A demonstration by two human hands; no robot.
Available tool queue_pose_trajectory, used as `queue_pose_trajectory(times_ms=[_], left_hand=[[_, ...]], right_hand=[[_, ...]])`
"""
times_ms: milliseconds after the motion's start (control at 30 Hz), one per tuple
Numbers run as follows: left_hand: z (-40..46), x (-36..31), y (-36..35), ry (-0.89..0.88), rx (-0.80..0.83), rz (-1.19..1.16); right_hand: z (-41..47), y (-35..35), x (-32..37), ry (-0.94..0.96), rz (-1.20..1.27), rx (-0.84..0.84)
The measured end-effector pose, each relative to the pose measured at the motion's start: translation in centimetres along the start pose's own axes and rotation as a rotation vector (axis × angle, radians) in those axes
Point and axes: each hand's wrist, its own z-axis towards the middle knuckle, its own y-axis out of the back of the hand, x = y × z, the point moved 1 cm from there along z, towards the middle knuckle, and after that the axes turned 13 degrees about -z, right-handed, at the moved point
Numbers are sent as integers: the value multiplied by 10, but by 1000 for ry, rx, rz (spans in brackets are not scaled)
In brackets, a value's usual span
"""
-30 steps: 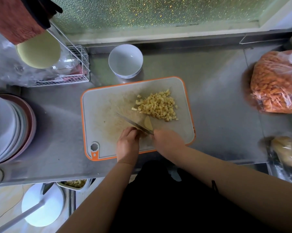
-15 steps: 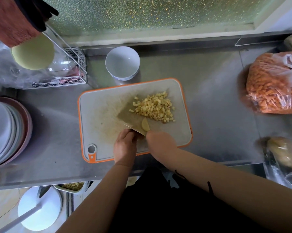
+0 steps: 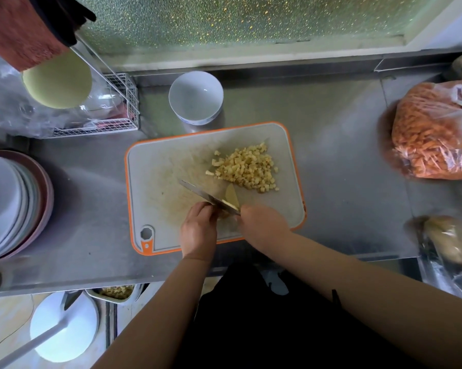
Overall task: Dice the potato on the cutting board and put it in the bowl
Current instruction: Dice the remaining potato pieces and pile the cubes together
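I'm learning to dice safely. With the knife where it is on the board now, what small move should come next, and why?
Probably bring the knife down through the potato piece beside the blade. That slice is uncut, the left hand steadies at the blade's near side, and the right hand has its grip at the handle end. The diced pile waits; the white bowl is empty.

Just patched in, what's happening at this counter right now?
A person is dicing potato on the orange-rimmed grey cutting board. The right hand holds the steel knife; the left hand steadies the last potato piece under it. A pile of yellow potato cubes sits on the board. The white ceramic bowl is still empty.
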Motion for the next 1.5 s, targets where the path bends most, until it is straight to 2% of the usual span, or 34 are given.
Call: queue_pose_trajectory(times_ms=[133, 467, 667, 800, 967, 1267, 1433, 1500], left_hand=[[1, 1, 0, -8, 7, 4], [1, 3, -2, 36, 0, -5], [-1, 2, 9, -9, 56, -3], [-3, 0, 16, -142, 64, -4], [0, 2, 12, -103, 102, -16], [3, 5, 10, -63, 99, 62], [4, 5, 8, -47, 102, 46], [4, 6, 8, -39, 97, 42]], right_hand=[[-7, -7, 2, 5, -71, -88], [8, -5, 15, -9, -27, 22], [15, -14, 17, -28, -17, 1], [19, -14, 12, -18, 10, 22], [22, 1, -1, -16, 129, 80], [-11, -8, 11, -29, -46, -131], [-12, -3, 15, -24, -75, -65], [-12, 5, 19, -46, -78, -108]])
